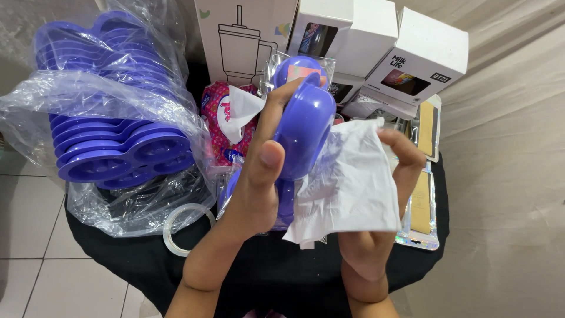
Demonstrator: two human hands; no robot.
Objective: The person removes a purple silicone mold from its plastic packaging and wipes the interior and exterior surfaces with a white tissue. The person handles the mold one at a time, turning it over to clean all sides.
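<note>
My left hand (259,176) grips a purple plastic piece (303,126) with rounded lobes, held upright above a black cloth (135,259). The thumb lies along its near edge. My right hand (385,194) holds a crumpled white tissue (350,182) pressed against the right side of the purple piece. Part of the piece's lower end is hidden behind the tissue and my left palm.
A stack of the same purple pieces (112,147) sits in a clear plastic bag at the left. A pink tissue pack (226,118) lies behind my hands. White boxes (412,56) stand at the back. A clear tape roll (185,227) and shiny flat packets (421,206) rest on the cloth.
</note>
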